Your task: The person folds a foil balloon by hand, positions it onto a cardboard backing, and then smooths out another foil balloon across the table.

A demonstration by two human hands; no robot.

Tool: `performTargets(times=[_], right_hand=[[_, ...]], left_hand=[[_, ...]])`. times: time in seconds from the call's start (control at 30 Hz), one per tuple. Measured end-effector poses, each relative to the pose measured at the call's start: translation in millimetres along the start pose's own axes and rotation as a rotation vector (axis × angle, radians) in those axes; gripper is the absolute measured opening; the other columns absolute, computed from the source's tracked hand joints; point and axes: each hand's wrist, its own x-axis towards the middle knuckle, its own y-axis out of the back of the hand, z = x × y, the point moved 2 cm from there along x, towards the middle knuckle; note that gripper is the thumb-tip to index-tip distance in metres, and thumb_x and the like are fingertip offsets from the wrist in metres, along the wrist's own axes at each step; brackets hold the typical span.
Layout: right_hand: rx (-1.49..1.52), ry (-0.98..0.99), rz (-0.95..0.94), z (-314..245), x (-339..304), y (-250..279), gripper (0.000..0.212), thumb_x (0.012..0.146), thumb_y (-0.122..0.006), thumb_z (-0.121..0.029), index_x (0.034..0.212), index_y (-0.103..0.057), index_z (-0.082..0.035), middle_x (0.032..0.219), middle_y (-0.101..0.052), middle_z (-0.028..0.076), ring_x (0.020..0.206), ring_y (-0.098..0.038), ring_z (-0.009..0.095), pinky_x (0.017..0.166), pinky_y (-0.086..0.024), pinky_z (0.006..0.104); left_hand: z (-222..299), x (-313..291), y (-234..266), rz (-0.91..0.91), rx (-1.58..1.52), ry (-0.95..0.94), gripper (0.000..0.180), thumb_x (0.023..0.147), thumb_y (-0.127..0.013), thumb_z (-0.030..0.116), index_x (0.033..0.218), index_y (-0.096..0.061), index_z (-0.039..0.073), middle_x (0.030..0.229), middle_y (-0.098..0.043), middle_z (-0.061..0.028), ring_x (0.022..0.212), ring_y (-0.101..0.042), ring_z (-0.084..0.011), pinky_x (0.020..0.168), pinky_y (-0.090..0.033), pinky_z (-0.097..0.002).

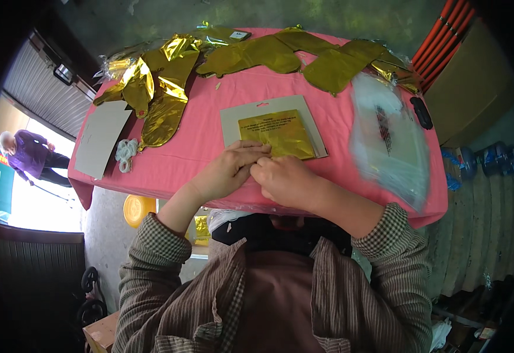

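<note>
From here, the left hand and right hand meet at the near edge of the foil on the card, fingers bunched, though I can't tell whether they're clamped on anything; a hard tug could skew the foil, and a stray right sleeve might knock the bags off the surface.
</note>
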Motion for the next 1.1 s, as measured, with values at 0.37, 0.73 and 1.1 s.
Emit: performTargets(times=[0.37,0.73,1.1], right_hand=[[0.605,-0.105,-0.181,10.9,-60.8,52.9,0.006,0.069,-0.054,-0.002,0.074,-0.05,-0.004,0.067,-0.05,0.008,0.056,-0.051,0.019,0.053,-0.041,0.0328],[0.484,0.004,0.08,14.2,-151.3,181.9,0.013,0.065,-0.068,-0.013,0.062,-0.056,-0.008,0.073,-0.058,0.007,0.058,-0.054,0.018,0.06,-0.042,0.0297],[0.426,-0.415,-0.196,16.9,-131.7,92.5,0.017,0.068,-0.065,-0.01,0.066,-0.05,-0.003,0.056,-0.044,0.007,0.052,-0.045,0.02,0.051,-0.035,0.0318]], left_hand=[[2.2,-2.5,-2.9,-0.039,0.105,-0.048,0.038,0.079,-0.049,-0.005,0.114,-0.059,0.001,0.126,-0.054,-0.011,0.117,-0.045,-0.0294,0.1,-0.037,-0.0368],[6.1,-2.5,-1.6,-0.002,0.095,-0.105,0.03,0.081,-0.051,-0.004,0.109,-0.061,0.0,0.122,-0.055,-0.0138,0.116,-0.047,-0.0302,0.099,-0.038,-0.0377],[47.9,-26.8,3.3,0.073,0.294,-0.157,0.024,0.072,-0.07,0.007,0.095,-0.065,0.003,0.108,-0.062,-0.0116,0.111,-0.051,-0.0294,0.09,-0.044,-0.0384]])
